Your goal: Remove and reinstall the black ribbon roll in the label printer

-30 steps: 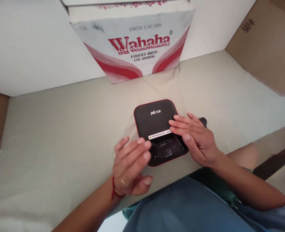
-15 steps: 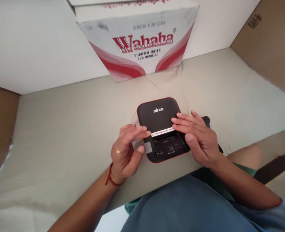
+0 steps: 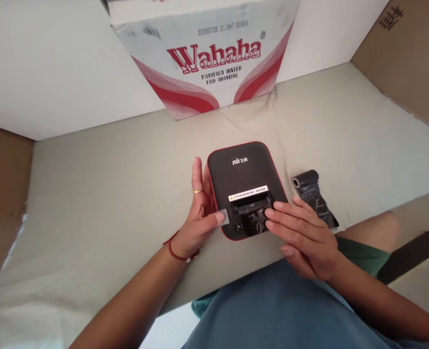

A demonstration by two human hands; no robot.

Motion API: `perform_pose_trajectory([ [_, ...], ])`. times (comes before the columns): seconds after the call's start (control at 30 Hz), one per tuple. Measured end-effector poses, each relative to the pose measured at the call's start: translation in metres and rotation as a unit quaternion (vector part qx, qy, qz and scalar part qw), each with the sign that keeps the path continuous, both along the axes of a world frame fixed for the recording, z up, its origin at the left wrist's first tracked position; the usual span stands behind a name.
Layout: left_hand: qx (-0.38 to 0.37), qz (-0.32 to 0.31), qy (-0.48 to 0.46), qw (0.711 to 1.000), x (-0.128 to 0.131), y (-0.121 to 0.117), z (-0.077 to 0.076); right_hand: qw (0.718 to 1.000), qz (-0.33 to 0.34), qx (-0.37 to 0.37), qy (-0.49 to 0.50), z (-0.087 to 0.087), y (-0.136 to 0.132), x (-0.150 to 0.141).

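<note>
A black device with a red rim point(image 3: 243, 174) lies on the cloth-covered table point(image 3: 109, 194), with a white logo on top, a white warning strip and an open recess at its near end. My left hand point(image 3: 198, 213) lies flat against the device's left side, fingers stretched out, thumb on the grey patch at the near left corner. My right hand point(image 3: 301, 235) rests at the near right corner, fingers extended, fingertips touching the recess.
A black roll with a loose dark strip point(image 3: 314, 196) lies right of the device. A white and red Wahaha carton point(image 3: 207, 53) stands at the back against the wall. Brown cardboard point(image 3: 410, 58) leans at the far right; more stands at the left point(image 3: 0, 184).
My right hand slid back from the device's top to its near right corner, uncovering the black roll. My left hand moved up along the device's left side and flattened there.
</note>
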State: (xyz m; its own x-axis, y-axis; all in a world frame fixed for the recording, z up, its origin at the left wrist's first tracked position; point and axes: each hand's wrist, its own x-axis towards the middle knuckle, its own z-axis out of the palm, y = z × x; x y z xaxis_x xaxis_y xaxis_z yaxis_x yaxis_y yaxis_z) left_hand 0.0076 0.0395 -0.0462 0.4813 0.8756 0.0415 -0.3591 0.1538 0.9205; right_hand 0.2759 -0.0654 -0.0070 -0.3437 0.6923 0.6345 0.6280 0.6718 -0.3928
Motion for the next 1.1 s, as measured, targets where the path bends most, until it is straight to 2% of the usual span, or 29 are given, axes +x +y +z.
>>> perform_pose_trajectory([
  [0.17,0.018,-0.005,0.001,1.0,0.001,0.002,-0.005,0.999,0.009,0.005,-0.04,0.008,0.006,0.006],
  [0.3,0.056,0.015,0.003,0.998,0.001,0.007,-0.016,0.998,0.043,-0.029,-0.032,0.038,0.022,0.01],
  [0.4,0.086,0.012,-0.001,0.996,0.001,0.011,-0.023,0.991,-0.032,-0.127,-0.023,0.066,0.048,0.003],
  [0.47,0.099,0.01,-0.001,0.995,0.001,0.012,-0.026,0.975,-0.083,-0.19,-0.081,0.077,0.072,-0.007],
  [0.6,0.102,0.011,0.011,0.995,0.0,0.015,-0.032,0.934,-0.105,-0.209,-0.269,0.077,0.119,-0.032],
  [0.73,0.108,0.015,0.008,0.994,0.001,0.017,-0.036,0.908,-0.114,-0.212,-0.343,0.063,0.144,-0.053],
  [0.9,0.111,0.01,0.007,0.994,0.002,0.019,-0.036,0.898,-0.129,-0.257,-0.332,0.062,0.144,-0.055],
  [0.97,0.111,0.005,0.002,0.994,0.003,0.018,-0.035,0.914,-0.115,-0.253,-0.295,0.067,0.133,-0.041],
  [1.03,0.111,0.003,-0.01,0.994,0.003,0.018,-0.035,0.937,-0.096,-0.228,-0.246,0.075,0.119,-0.017],
  [1.1,0.11,0.002,-0.016,0.994,0.004,0.018,-0.035,0.947,-0.091,-0.222,-0.213,0.083,0.106,0.011],
])
